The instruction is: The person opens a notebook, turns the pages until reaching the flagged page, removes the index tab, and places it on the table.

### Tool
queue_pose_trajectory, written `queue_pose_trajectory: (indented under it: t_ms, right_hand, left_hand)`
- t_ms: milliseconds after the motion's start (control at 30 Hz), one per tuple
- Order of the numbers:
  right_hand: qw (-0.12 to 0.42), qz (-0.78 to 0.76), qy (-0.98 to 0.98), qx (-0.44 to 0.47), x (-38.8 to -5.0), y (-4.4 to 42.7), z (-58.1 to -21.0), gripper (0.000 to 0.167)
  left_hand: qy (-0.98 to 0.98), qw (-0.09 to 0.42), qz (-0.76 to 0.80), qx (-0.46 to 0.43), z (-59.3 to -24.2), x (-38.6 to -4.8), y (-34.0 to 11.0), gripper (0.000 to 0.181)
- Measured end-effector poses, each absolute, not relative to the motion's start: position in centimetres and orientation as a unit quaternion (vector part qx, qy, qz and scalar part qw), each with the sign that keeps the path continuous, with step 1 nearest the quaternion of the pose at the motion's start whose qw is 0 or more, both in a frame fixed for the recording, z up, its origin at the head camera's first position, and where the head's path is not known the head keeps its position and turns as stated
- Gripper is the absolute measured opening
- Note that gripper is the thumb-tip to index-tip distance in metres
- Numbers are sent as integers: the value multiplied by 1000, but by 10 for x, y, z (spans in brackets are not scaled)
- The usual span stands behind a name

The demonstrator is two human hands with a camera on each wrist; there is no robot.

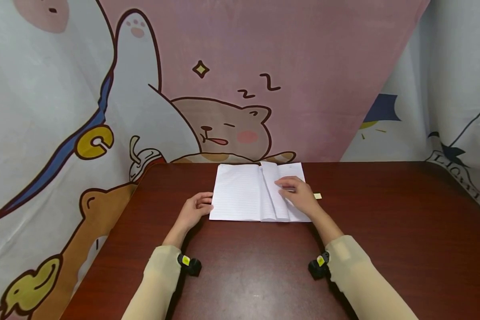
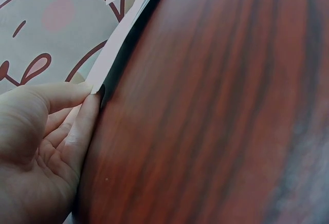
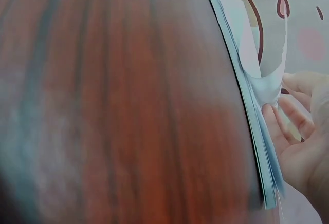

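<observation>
An open notebook [image 1: 238,193] with lined white pages lies on the table. At its left edge my left hand [image 1: 190,213] pinches the page edge between thumb and finger; the left wrist view shows this hand [image 2: 46,136] gripping the paper's edge [image 2: 110,59]. Over the right half, my right hand [image 1: 298,195] holds a raised, curving page [image 1: 273,186]. In the right wrist view the right hand [image 3: 306,131] has its thumb and fingers at the bent page [image 3: 267,88], above the thicker stack of the notebook [image 3: 247,100].
A small pale yellow tab [image 1: 318,196] shows beside the notebook's right edge. The dark red-brown table [image 1: 404,231] extends around it. Behind the table hangs a cloth [image 1: 312,89] with cartoon animals. Each wrist carries a small black camera.
</observation>
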State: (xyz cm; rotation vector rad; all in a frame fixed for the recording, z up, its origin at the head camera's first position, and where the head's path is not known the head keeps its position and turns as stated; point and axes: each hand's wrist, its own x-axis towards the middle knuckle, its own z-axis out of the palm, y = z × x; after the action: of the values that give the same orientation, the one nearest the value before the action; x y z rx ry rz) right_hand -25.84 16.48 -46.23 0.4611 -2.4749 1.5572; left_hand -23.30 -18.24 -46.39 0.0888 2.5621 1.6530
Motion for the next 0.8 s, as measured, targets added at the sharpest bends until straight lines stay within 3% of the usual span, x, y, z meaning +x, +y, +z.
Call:
queue_pose_trajectory:
  t_ms: [800]
  right_hand:
    - [55,518,-839,157,-257,140,-463,31]
  left_hand:
    - [839,43,541,26,-464,-233,-182,43]
